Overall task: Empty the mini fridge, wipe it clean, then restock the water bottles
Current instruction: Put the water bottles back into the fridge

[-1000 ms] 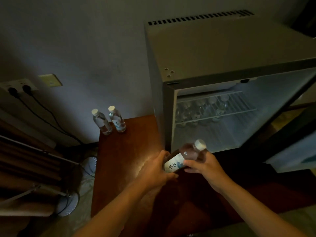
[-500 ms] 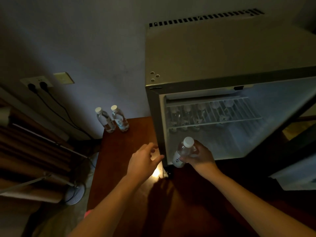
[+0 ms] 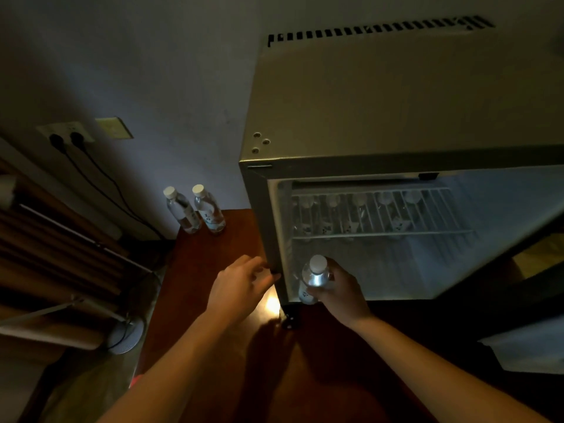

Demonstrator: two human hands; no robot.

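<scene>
The silver mini fridge (image 3: pixel 396 96) stands open on a reddish wooden table (image 3: pixel 201 257). My right hand (image 3: pixel 343 286) grips an upright clear water bottle (image 3: pixel 314 277) with a white cap at the front left of the fridge's bottom compartment. My left hand (image 3: pixel 238 285) hovers empty beside the fridge's front left corner, fingers spread and close to its edge. Several bottles (image 3: pixel 351 215) stand at the back under the white wire shelf (image 3: pixel 381 235). Two more bottles (image 3: pixel 197 210) stand on the table by the wall.
The fridge door (image 3: pixel 525 346) hangs open at the right. Two black plugs sit in a wall socket (image 3: pixel 65 137), their cables running down behind the table. A wooden rack (image 3: pixel 45 254) and a round white object on the floor lie to the left.
My left hand let go of the bottle and drew aside to the fridge's corner. My right hand carried the bottle forward, stood it upright and brought it into the fridge's lower compartment.
</scene>
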